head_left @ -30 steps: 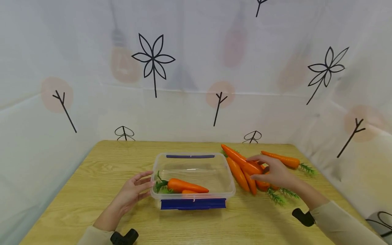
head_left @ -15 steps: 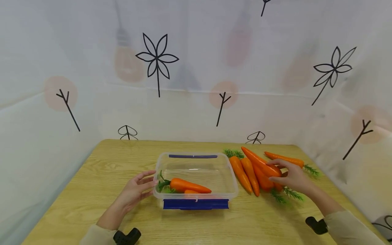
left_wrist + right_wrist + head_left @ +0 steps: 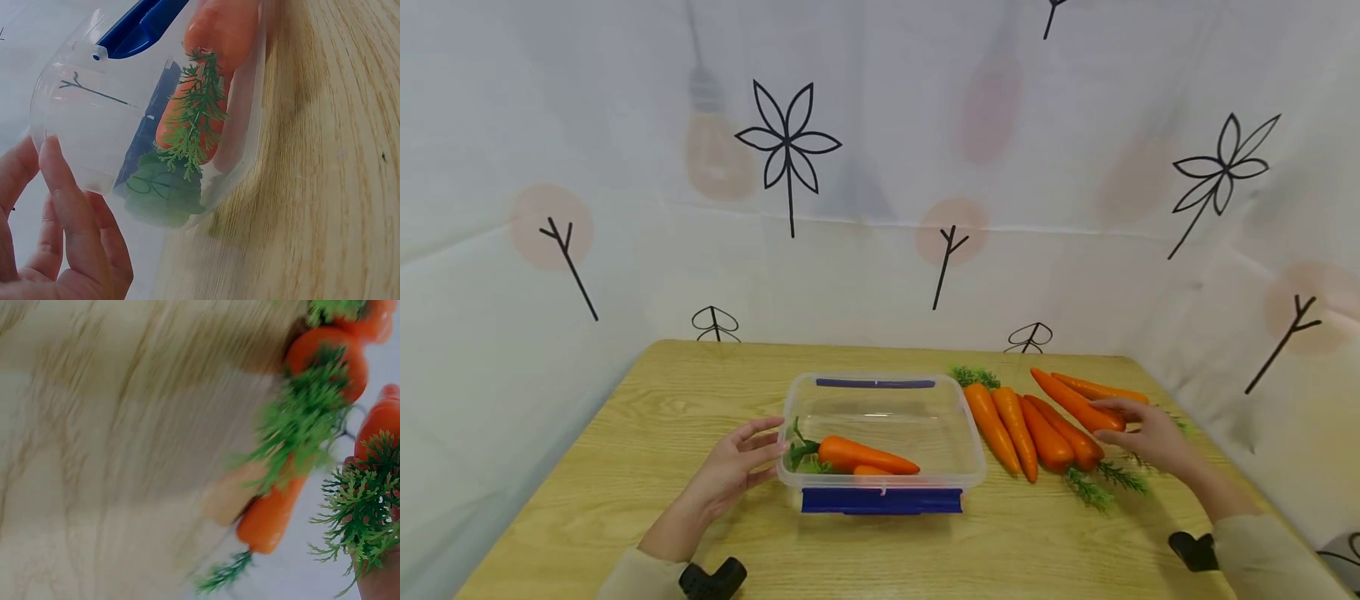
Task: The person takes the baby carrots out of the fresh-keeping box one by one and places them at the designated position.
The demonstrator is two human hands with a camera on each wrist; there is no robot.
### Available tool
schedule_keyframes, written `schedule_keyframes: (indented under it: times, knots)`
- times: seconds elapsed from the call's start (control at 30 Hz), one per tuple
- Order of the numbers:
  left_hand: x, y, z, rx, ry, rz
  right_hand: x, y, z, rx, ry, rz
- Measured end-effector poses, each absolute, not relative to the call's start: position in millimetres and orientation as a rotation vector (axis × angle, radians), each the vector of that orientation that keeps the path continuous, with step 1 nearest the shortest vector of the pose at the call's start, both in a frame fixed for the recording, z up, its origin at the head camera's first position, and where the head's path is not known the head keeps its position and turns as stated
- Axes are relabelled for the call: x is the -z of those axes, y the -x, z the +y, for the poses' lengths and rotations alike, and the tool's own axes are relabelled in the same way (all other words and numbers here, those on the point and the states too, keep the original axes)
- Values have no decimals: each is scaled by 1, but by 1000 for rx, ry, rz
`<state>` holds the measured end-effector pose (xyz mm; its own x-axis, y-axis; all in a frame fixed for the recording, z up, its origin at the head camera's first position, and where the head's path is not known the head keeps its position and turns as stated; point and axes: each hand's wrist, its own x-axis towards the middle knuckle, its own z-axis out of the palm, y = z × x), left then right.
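Note:
My right hand (image 3: 1150, 435) holds an orange carrot (image 3: 1071, 398) near its thick end, above the right side of the table. In the right wrist view the leafy green top (image 3: 362, 509) of that carrot hangs by the hand. My left hand (image 3: 737, 462) touches the left wall of a clear plastic food container (image 3: 880, 479) with its fingertips, fingers loosely bent. Blue clips line the container's front and back edges. Inside lie a carrot (image 3: 865, 455) with a green top and part of another carrot (image 3: 871, 470), both along the front.
Right of the container several carrots (image 3: 1017, 432) lie side by side on the wooden table (image 3: 700, 383). One more carrot (image 3: 1097, 387) lies at the back right, behind the held one. A patterned white cloth (image 3: 865, 275) hangs behind the table.
My right hand has moved right with its carrot, away from the container and the other carrots. Carrots beneath now show spread apart. My left hand stays at the container; the head view has shifted slightly.

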<state>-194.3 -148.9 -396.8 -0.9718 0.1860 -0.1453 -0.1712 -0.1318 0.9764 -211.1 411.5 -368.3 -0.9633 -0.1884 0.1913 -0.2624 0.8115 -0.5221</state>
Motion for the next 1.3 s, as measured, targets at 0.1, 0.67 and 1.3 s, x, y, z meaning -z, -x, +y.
schedule_keyframes:
  times: [0.1, 0.67, 1.3]
  knots:
    - [396, 194, -149, -2203, -15, 1891, 373, 212, 420, -873, -328, -2880]
    - [398, 196, -148, -2208, -5, 1887, 392, 212, 432, -837, -421, -2896]
    - [399, 194, -149, -2199, -20, 1898, 368, 216, 429, -758, -569, -2872]
